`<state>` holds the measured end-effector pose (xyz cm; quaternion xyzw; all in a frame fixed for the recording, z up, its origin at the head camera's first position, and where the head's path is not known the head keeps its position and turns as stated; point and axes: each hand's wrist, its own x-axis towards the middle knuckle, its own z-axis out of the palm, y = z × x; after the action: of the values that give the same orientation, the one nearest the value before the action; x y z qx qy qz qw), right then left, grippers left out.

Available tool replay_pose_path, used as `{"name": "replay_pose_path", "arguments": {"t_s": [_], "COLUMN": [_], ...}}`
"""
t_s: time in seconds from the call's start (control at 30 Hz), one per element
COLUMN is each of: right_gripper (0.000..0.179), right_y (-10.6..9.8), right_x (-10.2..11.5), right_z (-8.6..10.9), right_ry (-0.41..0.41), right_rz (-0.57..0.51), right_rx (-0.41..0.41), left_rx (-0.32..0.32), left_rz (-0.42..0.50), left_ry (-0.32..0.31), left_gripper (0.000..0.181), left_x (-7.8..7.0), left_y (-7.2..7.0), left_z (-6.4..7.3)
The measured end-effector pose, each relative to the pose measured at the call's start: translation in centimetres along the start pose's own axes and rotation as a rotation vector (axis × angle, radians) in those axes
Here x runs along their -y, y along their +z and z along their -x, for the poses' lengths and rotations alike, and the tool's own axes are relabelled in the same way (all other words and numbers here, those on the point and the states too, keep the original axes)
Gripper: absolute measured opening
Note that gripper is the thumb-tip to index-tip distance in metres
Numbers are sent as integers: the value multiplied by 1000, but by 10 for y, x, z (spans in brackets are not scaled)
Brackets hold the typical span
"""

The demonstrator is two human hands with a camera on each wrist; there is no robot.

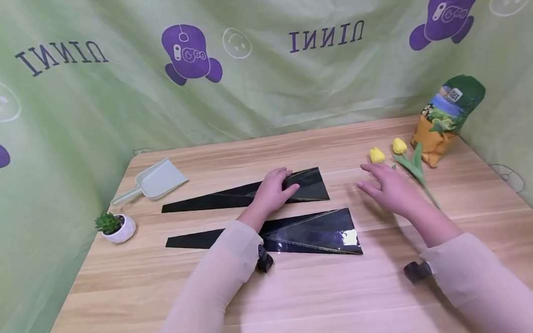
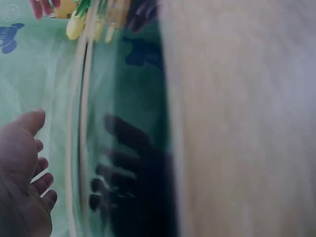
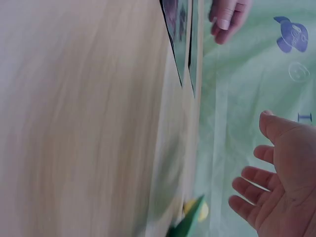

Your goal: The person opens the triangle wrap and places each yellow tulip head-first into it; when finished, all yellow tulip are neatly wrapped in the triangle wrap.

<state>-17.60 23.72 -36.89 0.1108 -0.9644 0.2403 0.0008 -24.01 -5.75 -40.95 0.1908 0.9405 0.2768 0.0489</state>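
Sleeves (image 1: 224, 274), pale and loose, reaching in over a wood-grained table (image 1: 323, 309), a small black device (image 1: 264, 260) at each wrist. Nearer black panel (image 1: 312, 232), tapered and glossy, flat on the tabletop beneath the left forearm, wide end to the right under a bright glare. Off to the left, white pot (image 1: 124, 232) with a green succulent (image 1: 108, 222). Beyond, left hand (image 1: 271, 191) over the farther black panel (image 1: 311, 183), also flat, narrow end to the left. Seemingly touching from the head, yet apart from the left wrist: fingers relaxed, slightly bent, grasping nothing, mirrored dark in the sheen across a clear gap. Right hand (image 1: 392, 187) well to the right, raised above the tabletop; from the head, mostly its back and thumb, from the right wrist, palm and loosely spread, empty fingers. Just beside, yellow tulips (image 1: 376, 155) with green leaves, cut down from the right wrist to a leaf and some yellow. Farther off, grey dustpan (image 1: 157, 179), in the head view alone, and colourful bag (image 1: 449, 114), tilted at the far right. Last, green curtain (image 1: 272, 96) with purple figures, reversed lettering readable only from the head.
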Motion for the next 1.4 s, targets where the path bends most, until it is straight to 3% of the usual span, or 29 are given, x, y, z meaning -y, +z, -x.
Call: {"name": "replay_pose_path", "arguments": {"t_s": [0.17,0.37,0.57,0.83,1.03,1.2,1.4], "right_gripper": [56,59,60,63,67,68,70], "right_y": [-13,-24,-30,-27,-22,-19,-17], "right_x": [-21,-50,-65,-78,-79,-81,-81], "right_z": [9,14,17,17,16,13,14], "right_ry": [30,136,198,222,274,296,318], "right_rz": [-65,-149,-108,-34,-36,-45,-46], "right_rx": [8,113,167,211,243,244,216], "left_rx": [15,20,-10,-54,-91,-99,-115], "left_rz": [8,-20,-93,-102,-96,-84,-117], "left_ry": [4,22,35,45,52,56,112], "left_gripper": [57,52,46,44,39,38,40], "left_x": [-2,-1,5,10,10,10,13], "left_y": [6,11,17,21,25,26,31], "left_z": [-3,-4,-6,-5,-3,-2,-6]}}
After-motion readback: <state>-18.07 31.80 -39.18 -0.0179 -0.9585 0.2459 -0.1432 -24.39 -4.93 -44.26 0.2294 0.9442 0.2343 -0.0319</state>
